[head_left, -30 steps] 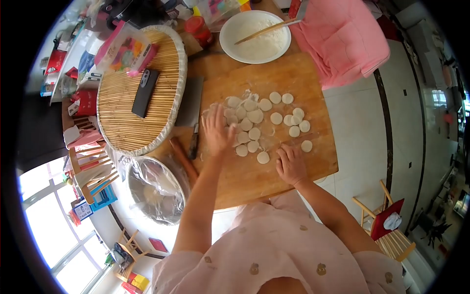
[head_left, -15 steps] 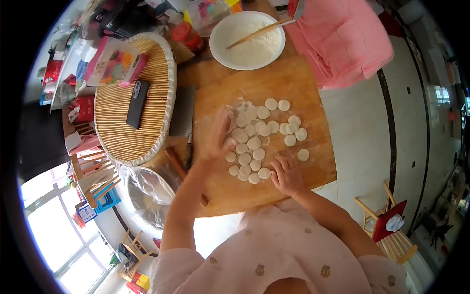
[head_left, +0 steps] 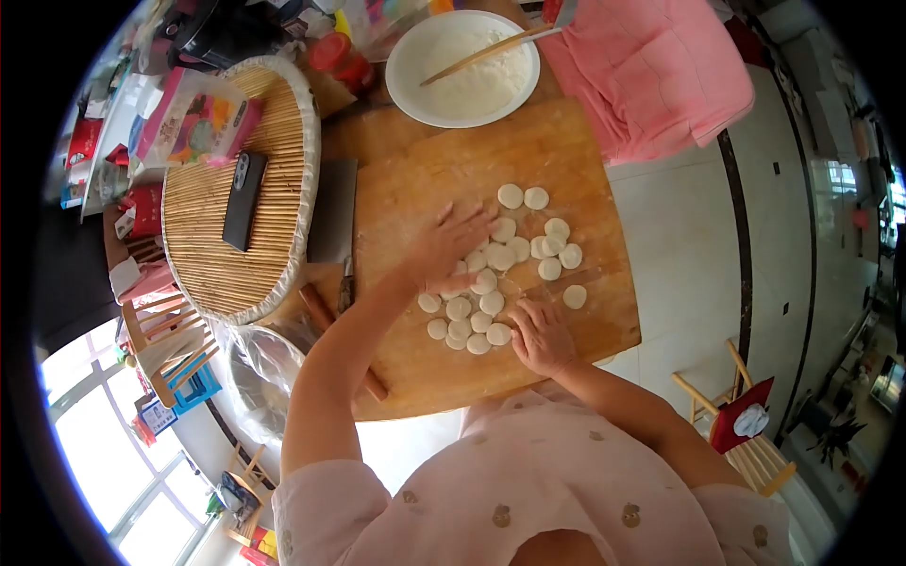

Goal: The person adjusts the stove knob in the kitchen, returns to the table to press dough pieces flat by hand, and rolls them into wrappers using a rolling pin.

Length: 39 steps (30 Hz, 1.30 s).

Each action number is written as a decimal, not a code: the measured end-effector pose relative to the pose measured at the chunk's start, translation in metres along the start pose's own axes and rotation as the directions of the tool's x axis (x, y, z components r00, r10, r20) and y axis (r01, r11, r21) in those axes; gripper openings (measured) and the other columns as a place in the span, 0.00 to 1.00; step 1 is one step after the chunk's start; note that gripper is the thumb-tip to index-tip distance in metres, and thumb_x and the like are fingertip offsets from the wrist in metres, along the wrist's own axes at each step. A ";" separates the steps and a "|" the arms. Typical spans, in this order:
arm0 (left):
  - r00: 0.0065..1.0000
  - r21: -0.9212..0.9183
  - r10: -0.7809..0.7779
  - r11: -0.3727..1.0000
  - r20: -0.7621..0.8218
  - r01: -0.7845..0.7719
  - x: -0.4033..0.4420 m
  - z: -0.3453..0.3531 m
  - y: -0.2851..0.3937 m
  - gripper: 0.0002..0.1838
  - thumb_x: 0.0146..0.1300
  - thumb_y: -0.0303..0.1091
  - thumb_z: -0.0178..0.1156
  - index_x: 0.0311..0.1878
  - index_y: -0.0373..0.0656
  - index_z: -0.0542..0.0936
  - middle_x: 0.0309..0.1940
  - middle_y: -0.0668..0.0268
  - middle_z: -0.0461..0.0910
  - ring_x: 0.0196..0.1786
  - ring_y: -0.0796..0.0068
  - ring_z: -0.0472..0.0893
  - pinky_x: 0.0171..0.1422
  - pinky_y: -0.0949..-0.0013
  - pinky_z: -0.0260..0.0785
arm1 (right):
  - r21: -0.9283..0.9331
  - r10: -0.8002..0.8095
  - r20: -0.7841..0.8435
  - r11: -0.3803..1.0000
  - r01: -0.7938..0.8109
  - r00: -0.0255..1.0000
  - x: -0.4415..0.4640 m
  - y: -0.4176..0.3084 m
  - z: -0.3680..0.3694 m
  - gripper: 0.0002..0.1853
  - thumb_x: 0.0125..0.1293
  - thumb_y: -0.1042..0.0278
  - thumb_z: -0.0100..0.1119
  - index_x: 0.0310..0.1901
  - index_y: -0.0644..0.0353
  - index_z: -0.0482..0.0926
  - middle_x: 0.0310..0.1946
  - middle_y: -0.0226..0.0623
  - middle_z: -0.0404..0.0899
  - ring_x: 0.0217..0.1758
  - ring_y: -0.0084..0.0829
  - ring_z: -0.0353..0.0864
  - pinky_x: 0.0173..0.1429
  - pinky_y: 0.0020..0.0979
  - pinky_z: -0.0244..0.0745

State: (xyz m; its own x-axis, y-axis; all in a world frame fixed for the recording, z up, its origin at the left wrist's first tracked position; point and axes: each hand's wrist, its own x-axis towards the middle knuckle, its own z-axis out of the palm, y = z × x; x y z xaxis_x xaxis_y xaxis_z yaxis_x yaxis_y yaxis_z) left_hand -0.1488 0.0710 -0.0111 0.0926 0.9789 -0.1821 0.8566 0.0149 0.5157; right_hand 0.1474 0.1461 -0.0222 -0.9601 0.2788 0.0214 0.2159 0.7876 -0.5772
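I'm watching from the head camera, and here is the left hand (head_left: 451,247), palm down with the fingers stretched long and fanned apart, lying over the left side of a cluster of small, flat, white dough rounds (head_left: 492,303) on the broad, pale-brown wooden board (head_left: 595,222). I see nothing clasped in it; the thumb points out across the rounds, and what lies under the palm is hidden from me.

Over to the right hand (head_left: 543,340): it sits low near the board's near edge, fingers loosely extended with a slight bend, nothing gripped that I can see. Its fingertips are just beside the cluster's near right side; whether they touch a round, I can't tell.

The cluster takes the middle of the board. A smaller group (head_left: 557,229) lies toward the right edge, a lone round (head_left: 575,297) nearer that edge, and a pair (head_left: 536,198) toward the far edge.

My judgement on handling these: a light, level palm with spread fingers suits soft dough; leaning hard could flatten or smear a round. Where rounds overlap, I'd part them gently from the side. The right hand, low and relaxed, seems well placed to guard the cluster's near side.
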 end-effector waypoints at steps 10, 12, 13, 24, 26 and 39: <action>0.971 -0.301 -0.175 0.946 -0.164 0.120 -0.080 0.035 0.048 0.44 0.63 0.49 0.65 0.80 0.45 0.62 0.82 0.53 0.56 0.84 0.50 0.53 0.85 0.46 0.49 | 0.191 -0.054 -0.079 0.979 0.068 0.995 -0.009 0.012 0.008 0.27 0.68 0.61 0.63 0.67 0.56 0.71 0.66 0.43 0.71 0.67 0.48 0.72 0.70 0.50 0.66; 0.927 -0.204 -0.317 0.939 -0.202 0.277 -0.051 0.022 0.056 0.46 0.62 0.47 0.67 0.80 0.46 0.60 0.83 0.53 0.54 0.84 0.49 0.52 0.85 0.47 0.47 | 0.137 -0.040 -0.118 0.989 0.056 0.992 -0.016 0.017 0.001 0.32 0.66 0.56 0.67 0.69 0.56 0.69 0.68 0.47 0.69 0.68 0.51 0.71 0.70 0.51 0.66; 0.918 -0.184 -0.322 0.941 -0.234 0.283 -0.036 0.019 0.059 0.47 0.60 0.47 0.69 0.81 0.47 0.60 0.83 0.54 0.52 0.85 0.49 0.51 0.85 0.46 0.47 | 0.058 -0.017 -0.158 0.998 0.026 0.987 -0.013 0.020 -0.018 0.36 0.64 0.54 0.69 0.70 0.57 0.67 0.69 0.50 0.68 0.69 0.53 0.69 0.71 0.52 0.65; 0.984 0.227 0.079 0.973 -0.161 -0.041 0.086 0.010 0.041 0.44 0.56 0.52 0.73 0.75 0.52 0.69 0.82 0.70 0.58 0.85 0.54 0.50 0.86 0.43 0.46 | -0.077 0.127 -0.175 0.987 -0.142 0.976 0.084 0.052 -0.053 0.61 0.50 0.38 0.78 0.78 0.64 0.55 0.75 0.67 0.56 0.81 0.62 0.54 0.80 0.57 0.55; 0.992 0.136 -0.017 0.990 -0.128 0.034 0.074 0.009 0.036 0.40 0.58 0.48 0.71 0.74 0.51 0.71 0.80 0.70 0.60 0.85 0.57 0.51 0.85 0.43 0.47 | -0.092 0.033 -0.170 0.995 -0.049 0.985 0.108 0.055 -0.047 0.61 0.52 0.37 0.76 0.78 0.64 0.54 0.75 0.63 0.57 0.82 0.59 0.53 0.82 0.56 0.53; 0.797 -0.076 -0.497 0.860 -0.342 0.504 -0.090 0.041 0.102 0.48 0.50 0.54 0.76 0.75 0.50 0.70 0.82 0.59 0.55 0.84 0.41 0.50 0.81 0.28 0.43 | 0.190 -0.225 0.271 0.966 0.178 0.936 0.096 0.021 -0.041 0.61 0.52 0.33 0.74 0.79 0.61 0.55 0.80 0.63 0.46 0.83 0.65 0.44 0.83 0.59 0.47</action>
State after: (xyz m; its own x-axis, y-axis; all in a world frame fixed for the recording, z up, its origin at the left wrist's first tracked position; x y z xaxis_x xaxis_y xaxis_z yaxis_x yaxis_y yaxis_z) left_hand -0.0486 -0.0242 0.0238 -0.5259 0.8427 -0.1152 0.7453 0.5218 0.4151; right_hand 0.0670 0.2119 0.0013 -0.9954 -0.0653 -0.0707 0.0040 0.7058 -0.7084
